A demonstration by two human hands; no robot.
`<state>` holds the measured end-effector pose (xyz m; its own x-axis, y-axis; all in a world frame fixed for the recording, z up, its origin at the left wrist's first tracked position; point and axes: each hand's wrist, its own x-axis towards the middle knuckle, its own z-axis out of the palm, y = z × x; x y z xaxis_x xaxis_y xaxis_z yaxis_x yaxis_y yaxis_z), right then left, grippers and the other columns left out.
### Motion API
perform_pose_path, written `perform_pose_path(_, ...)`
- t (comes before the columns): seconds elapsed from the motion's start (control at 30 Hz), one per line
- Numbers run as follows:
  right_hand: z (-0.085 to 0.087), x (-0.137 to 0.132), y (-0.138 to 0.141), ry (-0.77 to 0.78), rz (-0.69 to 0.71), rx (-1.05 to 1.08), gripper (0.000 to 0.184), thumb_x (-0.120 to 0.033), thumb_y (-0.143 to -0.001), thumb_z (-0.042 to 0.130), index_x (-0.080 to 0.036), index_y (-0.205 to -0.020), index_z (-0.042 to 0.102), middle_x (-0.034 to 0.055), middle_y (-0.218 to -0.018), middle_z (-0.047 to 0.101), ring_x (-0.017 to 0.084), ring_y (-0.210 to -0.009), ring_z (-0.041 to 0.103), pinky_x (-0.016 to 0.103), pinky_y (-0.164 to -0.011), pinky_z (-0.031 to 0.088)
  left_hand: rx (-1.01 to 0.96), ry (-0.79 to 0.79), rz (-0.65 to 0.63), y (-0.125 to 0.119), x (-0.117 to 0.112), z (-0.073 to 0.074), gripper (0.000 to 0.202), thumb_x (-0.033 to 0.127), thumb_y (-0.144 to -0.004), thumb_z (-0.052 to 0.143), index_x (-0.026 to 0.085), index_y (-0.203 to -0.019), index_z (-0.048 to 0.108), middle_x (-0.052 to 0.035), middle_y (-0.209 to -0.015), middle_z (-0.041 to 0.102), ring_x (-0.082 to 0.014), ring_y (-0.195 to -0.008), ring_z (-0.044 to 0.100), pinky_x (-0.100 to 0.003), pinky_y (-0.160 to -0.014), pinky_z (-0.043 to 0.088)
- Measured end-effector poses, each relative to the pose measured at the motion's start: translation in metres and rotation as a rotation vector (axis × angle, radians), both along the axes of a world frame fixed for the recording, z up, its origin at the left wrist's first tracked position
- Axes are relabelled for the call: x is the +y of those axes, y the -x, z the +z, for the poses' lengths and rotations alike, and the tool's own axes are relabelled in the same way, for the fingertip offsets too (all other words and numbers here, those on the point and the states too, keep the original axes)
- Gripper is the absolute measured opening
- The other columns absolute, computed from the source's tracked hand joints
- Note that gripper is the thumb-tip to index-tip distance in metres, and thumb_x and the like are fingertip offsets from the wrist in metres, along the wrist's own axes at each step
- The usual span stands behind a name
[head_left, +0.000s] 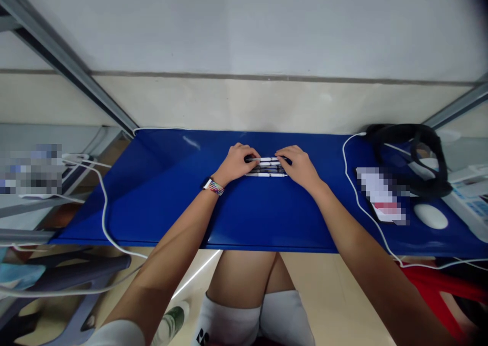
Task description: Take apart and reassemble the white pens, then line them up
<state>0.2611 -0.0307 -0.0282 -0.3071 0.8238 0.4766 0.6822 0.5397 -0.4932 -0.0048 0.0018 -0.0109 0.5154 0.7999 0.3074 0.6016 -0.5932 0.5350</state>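
Several pens (266,175) with white and dark parts lie side by side across the blue tabletop (267,213). At their left end is my left hand (238,164), its fingers closed around the dark tip of the farthest pen (269,159). My right hand (299,166) is closed at the other end of that same row, thumb and fingers pinching the farthest pen. Both hands partly cover the pens' ends. A patterned band with a watch (213,185) sits on my left wrist.
To the right are a phone (381,196), a white mouse (430,216), a black headband-like device (438,155) and a white cable (348,175). Another white cable (104,211) hangs over the left edge. A metal post (107,102) rises at the back left.
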Motion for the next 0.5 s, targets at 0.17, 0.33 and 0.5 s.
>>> perform_pose_path(0.17, 0.0025, -0.0012, 0.0008, 0.021, -0.007, -0.015, 0.025, -0.03, -0.108, 0.057, -0.025, -0.11, 0.082, 0.01, -0.114, 0.081, 0.032, -0.113, 0.07, 0.054, -0.104, 0.058, -0.01, 0.006, -0.005, -0.0003, 0.0001, 0.0002, 0.015, 0.023, -0.093, 0.066, 0.025, -0.097, 0.08, -0.0032, -0.1, 0.081, -0.0263, -0.102, 0.068, -0.047, -0.107, 0.045)
perform_pose_path(0.33, 0.0027, -0.002, 0.0005, 0.03, -0.017, 0.002, 0.025, -0.03, -0.106, 0.058, -0.027, -0.107, 0.083, 0.0096, -0.11, 0.082, 0.033, -0.111, 0.07, 0.056, -0.102, 0.058, -0.047, 0.005, 0.004, 0.0, 0.0014, -0.0029, 0.015, 0.022, -0.092, 0.065, 0.025, -0.094, 0.079, -0.0038, -0.102, 0.082, -0.0265, -0.101, 0.068, -0.047, -0.106, 0.043)
perform_pose_path(0.5, 0.0017, -0.0021, 0.0008, 0.04, -0.035, 0.023, 0.024, -0.028, -0.104, 0.059, -0.027, -0.105, 0.083, 0.0086, -0.108, 0.081, 0.032, -0.109, 0.07, 0.057, -0.102, 0.058, -0.155, 0.036, 0.039, -0.0054, -0.0002, -0.0064, 0.016, 0.024, -0.096, 0.063, 0.025, -0.093, 0.078, -0.0039, -0.104, 0.083, -0.0266, -0.101, 0.07, -0.047, -0.107, 0.044)
